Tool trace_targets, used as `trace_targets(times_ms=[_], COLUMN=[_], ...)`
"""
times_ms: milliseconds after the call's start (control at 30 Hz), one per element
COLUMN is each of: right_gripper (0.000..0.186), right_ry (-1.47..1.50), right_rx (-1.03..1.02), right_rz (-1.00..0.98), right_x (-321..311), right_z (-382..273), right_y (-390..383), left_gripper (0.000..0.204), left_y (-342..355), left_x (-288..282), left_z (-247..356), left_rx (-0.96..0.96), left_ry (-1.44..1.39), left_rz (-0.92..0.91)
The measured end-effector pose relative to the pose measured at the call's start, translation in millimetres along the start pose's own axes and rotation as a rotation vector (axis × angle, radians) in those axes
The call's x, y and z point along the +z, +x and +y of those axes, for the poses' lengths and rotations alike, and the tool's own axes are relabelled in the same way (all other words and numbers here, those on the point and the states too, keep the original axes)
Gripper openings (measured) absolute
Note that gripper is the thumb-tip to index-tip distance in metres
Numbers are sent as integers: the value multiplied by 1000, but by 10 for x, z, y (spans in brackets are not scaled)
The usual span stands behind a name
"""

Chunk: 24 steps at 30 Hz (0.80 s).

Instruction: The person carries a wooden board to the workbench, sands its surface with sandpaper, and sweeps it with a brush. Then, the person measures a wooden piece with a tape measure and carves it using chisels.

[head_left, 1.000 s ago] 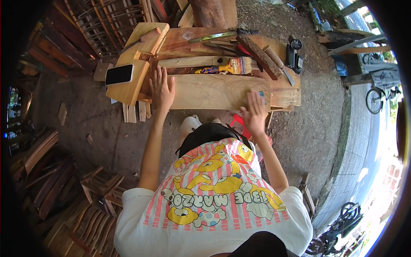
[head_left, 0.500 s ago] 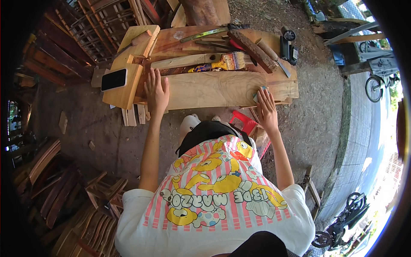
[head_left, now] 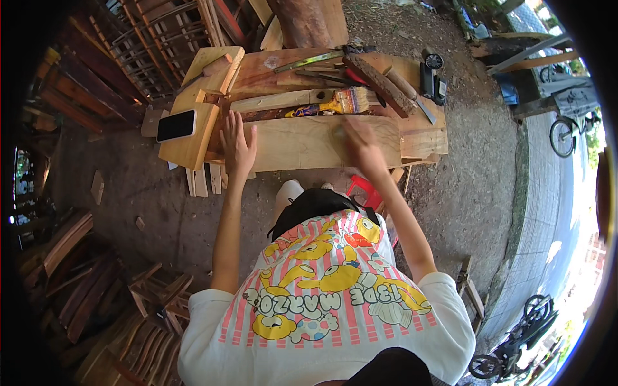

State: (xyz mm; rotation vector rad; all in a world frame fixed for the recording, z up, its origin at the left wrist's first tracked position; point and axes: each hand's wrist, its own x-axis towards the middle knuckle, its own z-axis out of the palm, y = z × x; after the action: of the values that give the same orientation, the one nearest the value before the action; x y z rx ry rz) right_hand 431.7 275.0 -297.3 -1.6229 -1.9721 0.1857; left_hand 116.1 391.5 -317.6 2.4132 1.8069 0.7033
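Observation:
A wide, pale wooden board (head_left: 296, 145) lies lengthwise along the near side of the workbench. My left hand (head_left: 239, 149) rests flat on the left end of it, fingers stretched out and slightly spread. Over the right half of the board is my right hand (head_left: 365, 149), its fingers smeared by motion; whatever lies under them is hidden. Just beyond the board is a paintbrush (head_left: 347, 101) with a yellow handle and paint-stained bristles. Left of it sits a narrow wooden strip (head_left: 273, 101).
A phone (head_left: 176, 126) lies on the bench's left part near a wooden-handled tool (head_left: 215, 65). At the right are a rough wood block (head_left: 380, 85), a chisel (head_left: 412, 94) and a black device (head_left: 432, 78). A red stool (head_left: 364, 190) stands below the bench's near edge.
My right hand has slid left along the board from its right end. The left hand stays on the left end. The view has shifted slightly, so the bench appears lower.

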Motion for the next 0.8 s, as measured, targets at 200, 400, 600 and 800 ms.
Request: trace_targets(times_ms=[200, 400, 600, 800], right_gripper=[56, 62, 49, 34], right_ry=[-152, -168, -83, 60], right_rx=[140, -51, -128, -37], right_rz=[33, -48, 70, 162], right_x=[-583, -662, -984, -1338], right_z=[196, 298, 196, 107], right_y=[-550, -648, -504, -440], left_gripper=[86, 66, 44, 36], left_y=[-282, -443, -255, -37], left_x=[-494, -525, -830, -1265], left_z=[30, -392, -220, -15], left_rx=[303, 486, 496, 362], left_ry=[-134, 125, -133, -331], left_rz=[-285, -161, 76, 179])
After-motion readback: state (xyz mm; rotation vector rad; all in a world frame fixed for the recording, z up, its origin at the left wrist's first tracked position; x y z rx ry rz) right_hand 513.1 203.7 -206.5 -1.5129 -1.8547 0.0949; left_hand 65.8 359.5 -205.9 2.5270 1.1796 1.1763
